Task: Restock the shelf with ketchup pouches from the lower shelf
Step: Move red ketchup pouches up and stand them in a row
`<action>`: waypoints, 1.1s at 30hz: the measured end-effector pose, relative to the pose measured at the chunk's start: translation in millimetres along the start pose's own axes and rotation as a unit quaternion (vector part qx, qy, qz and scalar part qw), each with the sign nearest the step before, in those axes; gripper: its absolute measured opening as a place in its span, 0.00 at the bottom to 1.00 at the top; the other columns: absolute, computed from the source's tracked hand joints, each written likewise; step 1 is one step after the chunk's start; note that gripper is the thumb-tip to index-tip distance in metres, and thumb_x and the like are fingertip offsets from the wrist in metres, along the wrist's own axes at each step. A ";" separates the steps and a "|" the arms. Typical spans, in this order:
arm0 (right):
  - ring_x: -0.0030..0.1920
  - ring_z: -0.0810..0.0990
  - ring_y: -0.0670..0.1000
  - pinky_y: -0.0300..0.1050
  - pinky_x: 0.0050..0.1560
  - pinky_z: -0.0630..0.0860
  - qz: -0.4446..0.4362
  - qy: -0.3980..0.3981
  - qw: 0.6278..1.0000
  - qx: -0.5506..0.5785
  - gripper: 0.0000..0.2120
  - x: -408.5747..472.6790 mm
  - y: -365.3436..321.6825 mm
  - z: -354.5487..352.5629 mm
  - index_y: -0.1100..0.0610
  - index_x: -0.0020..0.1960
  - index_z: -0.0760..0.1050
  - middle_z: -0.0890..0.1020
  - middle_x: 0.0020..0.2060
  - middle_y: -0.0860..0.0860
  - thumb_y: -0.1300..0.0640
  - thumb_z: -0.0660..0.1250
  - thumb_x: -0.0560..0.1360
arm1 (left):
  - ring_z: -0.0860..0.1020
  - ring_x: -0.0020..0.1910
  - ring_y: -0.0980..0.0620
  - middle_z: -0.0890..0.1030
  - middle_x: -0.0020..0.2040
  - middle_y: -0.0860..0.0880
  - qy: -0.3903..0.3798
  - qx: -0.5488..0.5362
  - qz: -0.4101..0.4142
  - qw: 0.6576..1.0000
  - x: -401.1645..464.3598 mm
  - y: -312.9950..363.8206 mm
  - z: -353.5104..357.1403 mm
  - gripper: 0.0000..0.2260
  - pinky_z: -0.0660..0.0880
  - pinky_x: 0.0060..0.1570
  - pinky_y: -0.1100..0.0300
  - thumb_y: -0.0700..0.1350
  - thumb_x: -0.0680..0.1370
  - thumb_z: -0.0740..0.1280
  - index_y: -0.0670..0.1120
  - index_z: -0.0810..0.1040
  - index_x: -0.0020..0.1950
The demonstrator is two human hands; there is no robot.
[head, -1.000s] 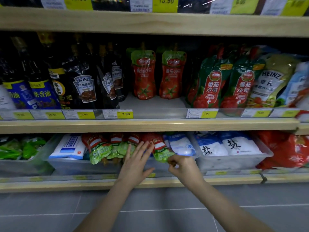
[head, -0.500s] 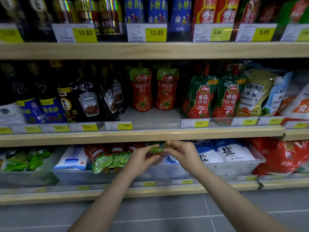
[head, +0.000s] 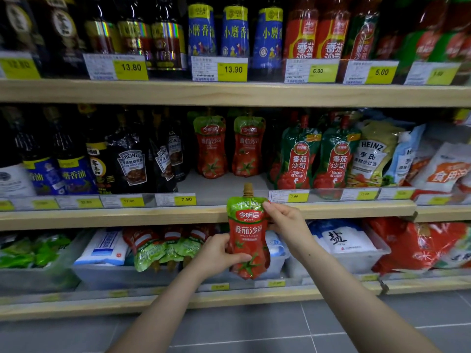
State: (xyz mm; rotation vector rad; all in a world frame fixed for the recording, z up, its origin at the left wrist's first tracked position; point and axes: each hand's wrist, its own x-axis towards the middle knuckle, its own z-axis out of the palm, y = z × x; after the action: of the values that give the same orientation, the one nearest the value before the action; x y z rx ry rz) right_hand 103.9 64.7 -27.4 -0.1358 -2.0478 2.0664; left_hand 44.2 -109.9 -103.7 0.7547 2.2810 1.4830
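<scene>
A red and green ketchup pouch (head: 248,235) with a brown spout stands upright in front of the middle shelf's edge, held by both hands. My left hand (head: 216,256) grips its lower left side. My right hand (head: 285,220) pinches its upper right edge. Two matching pouches (head: 229,146) stand at the back of the middle shelf (head: 102,216), with bare shelf in front of them. Several more such pouches (head: 163,248) lie in a clear bin (head: 114,276) on the lower shelf.
Dark Heinz sauce bottles (head: 132,164) stand left of the gap, green-red tomato ketchup pouches (head: 316,159) to its right. White salt bags (head: 339,238) fill a bin at lower right. Bottles and price tags line the top shelf (head: 229,94). Grey tiled floor lies below.
Both hands lifted one ketchup pouch out of the lower bin and turned it upright, up to the middle shelf's edge. The view tilted upward.
</scene>
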 end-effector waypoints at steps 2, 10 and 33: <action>0.47 0.82 0.55 0.53 0.53 0.78 0.022 0.020 0.999 0.012 0.10 -1.1 0.9 0.0 0.56 0.42 0.82 0.85 0.42 0.55 0.54 0.65 0.75 | 0.83 0.45 0.54 0.85 0.45 0.52 -0.003 0.002 -0.011 1.000 -2.5 1.8 0.9 0.23 0.79 0.50 0.49 0.61 0.57 0.76 0.52 0.81 0.47; 0.45 0.83 0.49 0.42 0.45 0.80 0.015 0.023 0.999 0.017 0.04 -5.8 -6.8 10.9 0.54 0.45 0.81 0.86 0.41 0.49 0.54 0.68 0.73 | 0.82 0.44 0.58 0.85 0.45 0.55 0.053 0.016 0.007 0.998 -5.5 11.8 5.5 0.15 0.80 0.50 0.51 0.54 0.64 0.77 0.54 0.81 0.48; 0.50 0.81 0.44 0.41 0.52 0.78 -0.203 0.052 0.974 -0.086 0.19 87.8 -61.1 22.2 0.48 0.52 0.73 0.82 0.48 0.47 0.64 0.75 0.66 | 0.72 0.41 0.45 0.73 0.40 0.48 0.340 0.539 0.195 0.746 47.3 0.6 -82.6 0.20 0.62 0.47 0.51 0.64 0.73 0.58 0.47 0.73 0.46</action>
State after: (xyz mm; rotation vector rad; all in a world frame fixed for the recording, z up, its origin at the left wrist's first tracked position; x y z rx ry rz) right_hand 19.7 62.8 42.1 0.1341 -1.9896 1.6059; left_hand -37.5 -143.4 -68.2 1.1251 3.7781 0.3354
